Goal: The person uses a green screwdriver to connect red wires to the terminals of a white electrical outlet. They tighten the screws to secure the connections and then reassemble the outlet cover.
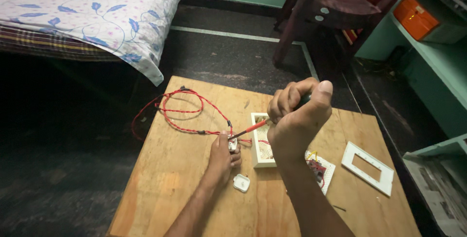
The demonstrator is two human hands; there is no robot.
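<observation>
Where the forearms come in from the bottom edge, a low wooden table [194,188] of pale, grainy boards fills the near ground, standing on a dark speckled floor [73,169]. Close to the left wrist lies a small white plug cover [241,183], rounded and smooth. The left hand [223,156] pinches a white plug body [233,144] between fingertips and thumb, pressing it to the wood. The right hand [296,115] is curled in a tight fist around the dark handle of a red-shafted screwdriver [250,129], whose tip slants down to touch the plug just above the left fingers. Twisted red wire [182,113] runs from the plug and loops across the boards. Beside the plug sits a white rectangular switch box [260,142] (open-faced, thin wires inside), and to the right a flat white frame plate [368,168]. Farther off stand a floral bedsheet [97,8], a dark wooden chair [321,8] and a green shelf [438,57] bearing an orange box [415,17].
</observation>
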